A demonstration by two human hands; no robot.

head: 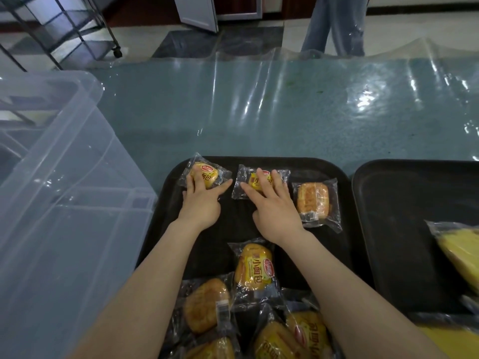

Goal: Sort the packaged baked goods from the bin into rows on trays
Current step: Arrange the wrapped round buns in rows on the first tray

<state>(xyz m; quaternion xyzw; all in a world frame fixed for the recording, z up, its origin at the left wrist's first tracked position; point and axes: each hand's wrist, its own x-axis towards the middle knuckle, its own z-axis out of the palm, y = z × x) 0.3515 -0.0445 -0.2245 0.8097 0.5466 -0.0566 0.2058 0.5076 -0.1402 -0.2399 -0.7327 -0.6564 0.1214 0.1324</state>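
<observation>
Black tray (334, 177), far row: left hand (202, 200) & right hand (272, 211) flat, fingers spread, each pressing a bun pkt, left bun (207, 174) skewed vs right bun (255, 181).

The left hand (201, 203) and the right hand (274, 211) each press flat on a packaged bun on the black tray (324, 255).

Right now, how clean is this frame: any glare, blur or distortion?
Head view: bright glare streaks on the plastic table cover; wide-angle bending at the edges, visible on the bin; hands and buns in the middle sharp; bottom-edge packs slightly soft.
</observation>
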